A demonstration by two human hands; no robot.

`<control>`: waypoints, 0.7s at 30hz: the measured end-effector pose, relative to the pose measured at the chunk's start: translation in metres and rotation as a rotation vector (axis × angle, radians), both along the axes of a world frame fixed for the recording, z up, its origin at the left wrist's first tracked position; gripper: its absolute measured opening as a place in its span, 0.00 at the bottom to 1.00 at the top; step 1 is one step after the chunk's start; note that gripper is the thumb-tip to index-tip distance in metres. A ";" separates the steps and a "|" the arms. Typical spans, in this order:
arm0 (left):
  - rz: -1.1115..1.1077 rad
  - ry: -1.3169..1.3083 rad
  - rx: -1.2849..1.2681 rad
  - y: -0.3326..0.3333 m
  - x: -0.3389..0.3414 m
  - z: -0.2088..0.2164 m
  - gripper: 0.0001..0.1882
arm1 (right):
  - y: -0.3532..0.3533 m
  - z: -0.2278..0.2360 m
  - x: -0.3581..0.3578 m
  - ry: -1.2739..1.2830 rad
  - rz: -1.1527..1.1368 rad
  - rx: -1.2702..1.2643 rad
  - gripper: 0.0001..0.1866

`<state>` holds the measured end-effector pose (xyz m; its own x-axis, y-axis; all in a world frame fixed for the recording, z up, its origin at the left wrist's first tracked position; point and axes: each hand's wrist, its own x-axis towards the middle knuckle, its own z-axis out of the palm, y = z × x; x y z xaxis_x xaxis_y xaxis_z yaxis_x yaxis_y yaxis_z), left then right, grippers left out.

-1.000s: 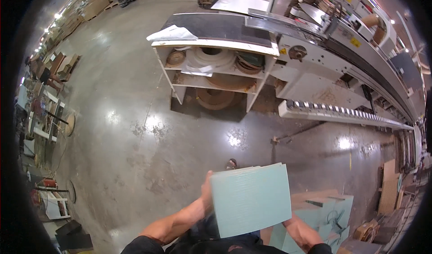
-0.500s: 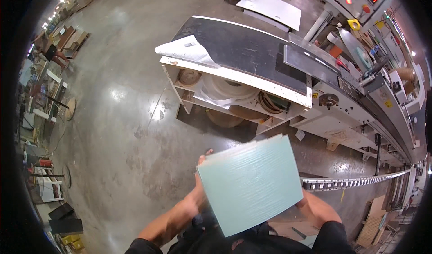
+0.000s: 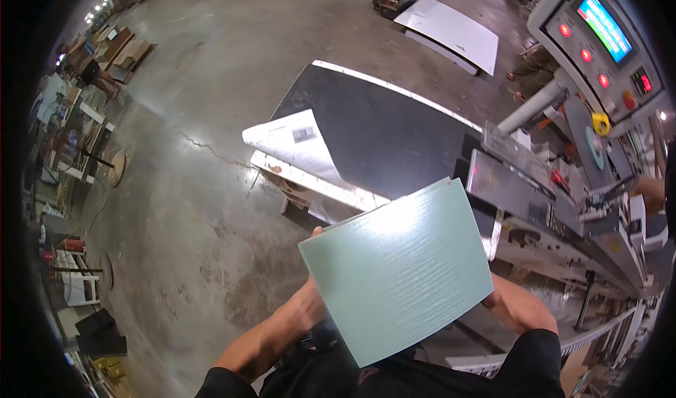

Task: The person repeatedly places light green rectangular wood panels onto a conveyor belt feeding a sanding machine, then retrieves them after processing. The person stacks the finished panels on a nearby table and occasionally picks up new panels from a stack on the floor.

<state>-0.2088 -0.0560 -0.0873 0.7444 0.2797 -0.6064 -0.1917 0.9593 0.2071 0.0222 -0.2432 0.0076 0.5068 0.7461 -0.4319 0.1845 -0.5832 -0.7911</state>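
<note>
Between my two hands is a stack of pale green panels [image 3: 398, 278], held tilted in front of my body. The top panel is glossy with a fine wood-grain texture, and the edges of others show thinly along the far side. My left hand [image 3: 313, 292] grips the stack's left edge, a fingertip showing at its upper corner. At the right edge is my right hand [image 3: 494, 292], its fingers mostly hidden beneath the stack. Just beyond the panels stands a black-topped bench [image 3: 380, 130] with a white paper sheet [image 3: 299, 143] on its left corner.
A long edge-processing machine [image 3: 521, 187] runs along the right, with a lit control panel [image 3: 605, 46] above it. A white board [image 3: 451, 33] lies behind the bench. Far left, a person [image 3: 88, 67] stands near stacked boards. Concrete floor [image 3: 190, 208] spreads to the left.
I have moved closer to the bench and machine, and the stack now overlaps the bench's near edge in view. Both hands keep hold of the panels, which have shifted slightly right.
</note>
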 end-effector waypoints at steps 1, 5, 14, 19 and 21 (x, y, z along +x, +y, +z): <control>-0.015 0.030 0.029 0.009 0.011 0.010 0.36 | 0.011 -0.002 0.015 0.002 0.012 0.004 0.33; -0.047 0.092 0.124 0.039 0.062 0.041 0.36 | 0.053 -0.002 0.081 -0.006 0.066 0.021 0.33; -0.211 0.129 0.329 0.098 0.179 0.063 0.36 | 0.099 -0.013 0.154 0.038 0.101 0.040 0.34; -0.335 0.127 0.407 0.132 0.214 0.063 0.36 | 0.112 -0.021 0.172 0.066 0.063 0.044 0.35; -0.386 0.133 0.437 0.144 0.222 0.064 0.37 | 0.117 -0.026 0.177 0.085 0.044 0.046 0.35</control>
<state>0.0133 0.0878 -0.0233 0.7672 0.2492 -0.5910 0.2082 0.7748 0.5970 0.1991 -0.1264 -0.0180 0.4359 0.7868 -0.4371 0.1400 -0.5390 -0.8306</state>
